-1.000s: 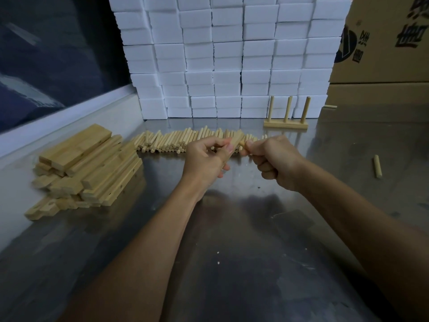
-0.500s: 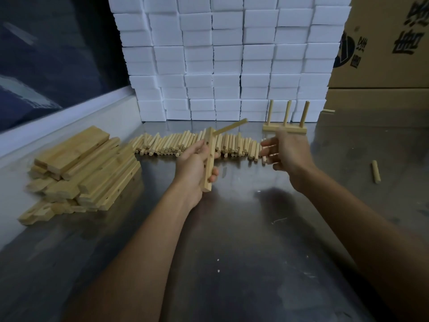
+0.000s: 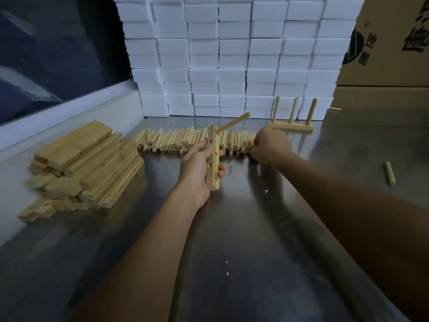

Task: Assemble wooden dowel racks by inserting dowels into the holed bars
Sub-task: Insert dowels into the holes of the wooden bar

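A brushed steel table (image 3: 255,263) fills the lower view, dull grey, smeared with reflections and dotted with a few pale crumbs. Behind it rises a wall of white foam blocks (image 3: 232,56), matte and brick-shaped, stacked in even courses and cut off by the top edge. To the right stand brown cardboard boxes (image 3: 385,54) with black print, partly out of frame.

At the left edge of the table lies a loose pile of holed bars (image 3: 86,166), flat rectangular strips of pale wood with square ends and small round holes along their narrow sides; the lowest ones are half buried. Along the foot of the foam runs a row of dowels (image 3: 176,141), smooth round pegs lying side by side.

The left hand (image 3: 197,166) grips one bar (image 3: 214,159) held nearly upright above the table, fingers wrapped round its back so only their tips show on the right side. Three empty holes face the camera, and one inserted dowel (image 3: 233,123) juts from its upper end, slanting up to the right.

The right hand (image 3: 270,145) rests at the right end of the dowel row with fingers curled under; it seems to be pinching a peg there, but the knuckles hide the fingertips and I cannot tell for sure.

Just behind it stands a finished rack (image 3: 291,123), three upright pegs in a flat base. A single stray dowel (image 3: 390,173) lies well to the right.
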